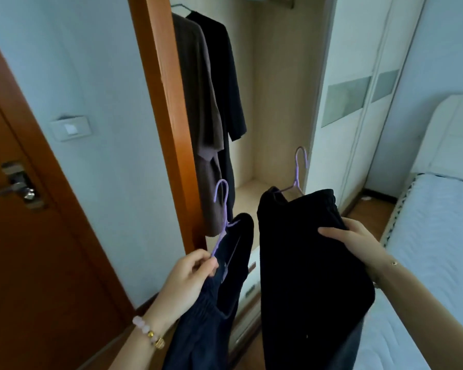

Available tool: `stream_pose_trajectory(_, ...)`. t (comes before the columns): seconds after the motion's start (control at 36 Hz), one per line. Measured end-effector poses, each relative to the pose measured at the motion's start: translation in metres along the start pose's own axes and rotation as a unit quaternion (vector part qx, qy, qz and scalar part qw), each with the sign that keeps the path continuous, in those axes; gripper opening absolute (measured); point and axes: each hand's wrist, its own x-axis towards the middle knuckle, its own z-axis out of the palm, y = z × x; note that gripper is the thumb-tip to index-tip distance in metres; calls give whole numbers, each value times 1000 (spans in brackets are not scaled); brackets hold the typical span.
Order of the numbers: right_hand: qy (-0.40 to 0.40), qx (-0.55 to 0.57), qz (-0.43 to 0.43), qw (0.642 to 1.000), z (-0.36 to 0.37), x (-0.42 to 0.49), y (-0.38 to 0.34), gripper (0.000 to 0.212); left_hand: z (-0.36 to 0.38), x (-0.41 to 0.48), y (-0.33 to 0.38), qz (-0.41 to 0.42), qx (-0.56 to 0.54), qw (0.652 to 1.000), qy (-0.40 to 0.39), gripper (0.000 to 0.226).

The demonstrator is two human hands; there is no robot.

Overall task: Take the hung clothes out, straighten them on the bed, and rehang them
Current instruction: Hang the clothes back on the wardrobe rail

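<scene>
My left hand [187,273] pinches the arm of a purple hanger [222,209] that carries dark navy trousers [214,311], low at centre left. My right hand [356,244] grips black trousers [305,263] draped over a second purple hanger [300,169], whose hook points up in front of the open wardrobe [278,102]. Inside the wardrobe, at the upper left, a brown shirt [198,102] and a black garment [225,76] hang from the rail. The bed [439,236] lies on the right.
An orange-brown door [24,236] with a metal handle stands at the left, beside a wall switch [70,128]. White sliding wardrobe doors [358,102] are to the right of the opening. A white padded headboard [455,134] rises behind the bed. Drawers sit low under the wardrobe opening.
</scene>
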Motion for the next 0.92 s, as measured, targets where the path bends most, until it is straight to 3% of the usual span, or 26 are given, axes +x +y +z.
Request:
stream_pose_trajectory(0.03, 4, 8, -7, 1000, -3, 3, -4, 26, -1, 13, 1, 15, 1, 1000, -9, 19)
stream_pose_trajectory(0.11, 32, 2, -33, 999, -12, 16, -18, 83, -3, 56, 11, 57, -7, 998, -22, 20)
stream_pose_trajectory(0.14, 45, 1, -41, 998, -14, 20, -22, 82, -3, 70, 15, 69, -14, 997, -26, 20)
stream_pose_trajectory(0.25, 80, 24, -52, 995, -24, 46, -35, 31, 2, 120, 34, 106, -37, 993, -33, 22)
stream_pose_trajectory(0.39, 95, 32, -42, 994, -43, 95, -42, 36, 16, 180, 45, 126, -52, 990, -22, 23)
stream_pose_trajectory(0.5, 76, 33, -44, 996, -68, 151, -47, 66, 36, 238, 48, 119, -61, 991, -6, 21)
stream_pose_trajectory(0.61, 64, 14, -16, 998, -99, 223, -57, 37, 64, 309, 52, 99, -93, 991, 15, 25)
stream_pose_trajectory(0.92, -40, -33, -26, 998, -154, 406, -121, 8, 102, 502, 97, 25, -176, 978, 110, 31)
